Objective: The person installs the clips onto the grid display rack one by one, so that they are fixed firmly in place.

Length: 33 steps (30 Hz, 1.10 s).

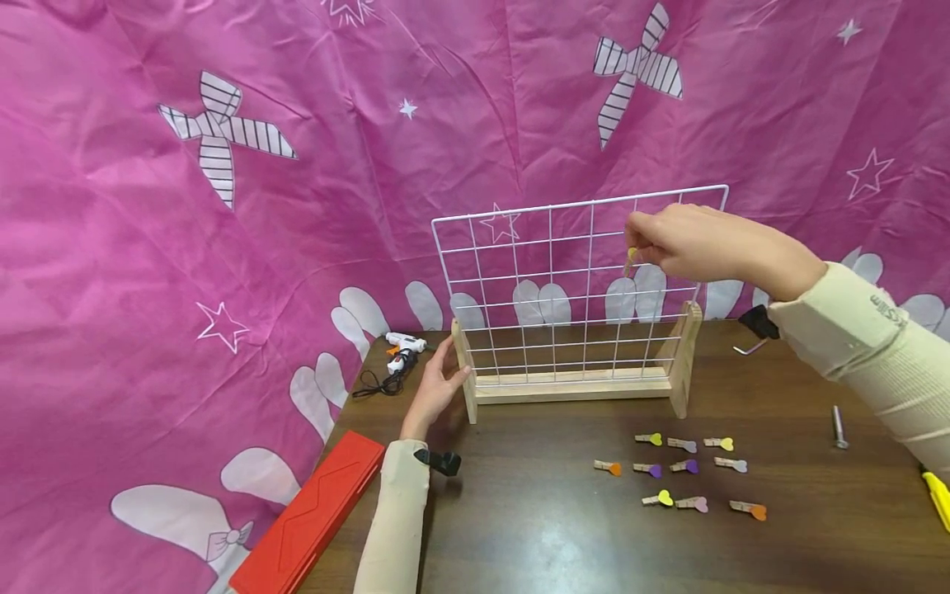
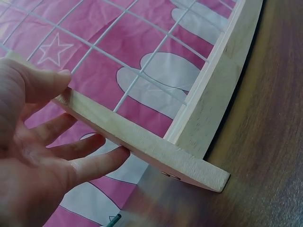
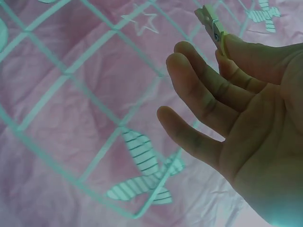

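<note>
A white wire grid (image 1: 551, 280) stands upright in a wooden base (image 1: 571, 392) with two side posts. My left hand (image 1: 438, 388) holds the left wooden post (image 2: 137, 132), thumb on its inner edge and fingertips against the outer face. In front of the grid's upper right, my right hand (image 1: 686, 239) pinches a small wooden clothespin (image 3: 211, 23) with a yellow heart between thumb and index finger. The other fingers of that hand are spread in the right wrist view. Several heart clothespins, such as an orange one (image 1: 609, 468) and a purple one (image 1: 648, 470), lie before the base.
A red case (image 1: 312, 516) lies at the left table edge. Behind my left hand is a white glue gun (image 1: 405, 341) with a black cord. At the right are a bolt (image 1: 839, 427), an L-shaped hex key (image 1: 750, 348) and a yellow object (image 1: 937, 497). Pink patterned cloth hangs behind.
</note>
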Tool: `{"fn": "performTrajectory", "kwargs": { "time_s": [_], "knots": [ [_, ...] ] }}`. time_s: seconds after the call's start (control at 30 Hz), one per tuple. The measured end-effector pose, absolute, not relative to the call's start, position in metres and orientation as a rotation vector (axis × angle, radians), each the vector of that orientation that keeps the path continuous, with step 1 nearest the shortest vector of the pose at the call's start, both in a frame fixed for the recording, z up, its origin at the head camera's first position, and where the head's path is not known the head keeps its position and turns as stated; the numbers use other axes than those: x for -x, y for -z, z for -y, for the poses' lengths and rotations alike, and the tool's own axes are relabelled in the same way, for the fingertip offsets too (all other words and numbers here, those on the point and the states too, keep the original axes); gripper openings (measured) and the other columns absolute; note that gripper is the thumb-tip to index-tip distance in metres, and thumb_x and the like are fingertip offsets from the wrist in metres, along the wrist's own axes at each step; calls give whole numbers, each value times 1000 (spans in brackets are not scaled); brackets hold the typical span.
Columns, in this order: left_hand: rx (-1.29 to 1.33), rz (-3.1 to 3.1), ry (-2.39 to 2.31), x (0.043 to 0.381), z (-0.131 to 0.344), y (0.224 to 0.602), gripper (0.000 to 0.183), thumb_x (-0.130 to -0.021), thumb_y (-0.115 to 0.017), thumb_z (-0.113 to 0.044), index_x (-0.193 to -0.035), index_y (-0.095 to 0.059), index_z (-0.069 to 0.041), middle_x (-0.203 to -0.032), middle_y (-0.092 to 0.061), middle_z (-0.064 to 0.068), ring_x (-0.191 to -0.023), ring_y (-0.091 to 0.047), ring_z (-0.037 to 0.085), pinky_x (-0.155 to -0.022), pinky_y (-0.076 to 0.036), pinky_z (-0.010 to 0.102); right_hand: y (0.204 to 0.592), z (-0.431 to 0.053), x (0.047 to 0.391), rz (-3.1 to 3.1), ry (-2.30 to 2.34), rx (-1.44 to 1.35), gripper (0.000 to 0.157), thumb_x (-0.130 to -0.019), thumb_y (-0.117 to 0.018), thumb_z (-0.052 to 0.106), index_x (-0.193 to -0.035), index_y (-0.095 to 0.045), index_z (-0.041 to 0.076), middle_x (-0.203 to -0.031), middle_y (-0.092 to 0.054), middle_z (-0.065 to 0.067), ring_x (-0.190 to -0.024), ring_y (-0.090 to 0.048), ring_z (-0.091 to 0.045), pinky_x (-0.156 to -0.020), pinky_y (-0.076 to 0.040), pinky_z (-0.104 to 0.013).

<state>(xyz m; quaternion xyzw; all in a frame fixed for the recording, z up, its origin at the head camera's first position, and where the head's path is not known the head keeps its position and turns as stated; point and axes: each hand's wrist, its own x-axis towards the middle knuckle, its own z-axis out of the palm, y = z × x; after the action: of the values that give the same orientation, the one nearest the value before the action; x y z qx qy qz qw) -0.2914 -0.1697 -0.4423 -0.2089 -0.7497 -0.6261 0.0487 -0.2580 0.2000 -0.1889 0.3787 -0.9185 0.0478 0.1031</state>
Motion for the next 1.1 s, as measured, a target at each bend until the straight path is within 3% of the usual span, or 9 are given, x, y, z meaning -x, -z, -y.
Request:
{"fn": "performTrajectory", "kwargs": {
  "time_s": [0.33, 0.7, 0.93, 1.1],
  "knots": [
    [633, 2310, 1887, 288, 174, 446, 62, -87, -52, 10, -142, -25, 3, -139, -35, 29, -124, -38, 41, -98, -37, 52, 154, -159, 271, 2654, -73, -1180, 7, -90, -55, 7, -84, -52, 11, -71, -57, 2, -61, -50, -14, -54, -40, -32],
    [661, 2282, 1887, 289, 175, 444, 62, -87, -52, 12, -142, -25, 5, -137, -35, 32, -122, -40, 45, -96, -38, 53, 125, -112, 289, 2616, -68, -1244, 12, -86, -50, -1, -78, -54, 6, -82, -69, 0, -60, -52, -17, -51, -39, -30],
    [666, 2278, 1873, 291, 171, 442, 62, -86, -52, 13, -141, -26, 5, -135, -38, 32, -121, -41, 44, -96, -39, 53, 107, -80, 295, 2566, 12, -1287, 14, -78, -47, -6, -73, -55, 5, -73, -61, -4, -63, -50, -19, -56, -40, -32],
    [651, 2283, 1883, 291, 169, 441, 63, -86, -52, 13, -142, -26, 5, -136, -38, 31, -122, -41, 44, -97, -38, 52, 99, -54, 301, 2538, 42, -1329, 15, -75, -46, -6, -65, -48, 6, -67, -52, -4, -62, -44, -19, -55, -36, -31]
  ]
}}
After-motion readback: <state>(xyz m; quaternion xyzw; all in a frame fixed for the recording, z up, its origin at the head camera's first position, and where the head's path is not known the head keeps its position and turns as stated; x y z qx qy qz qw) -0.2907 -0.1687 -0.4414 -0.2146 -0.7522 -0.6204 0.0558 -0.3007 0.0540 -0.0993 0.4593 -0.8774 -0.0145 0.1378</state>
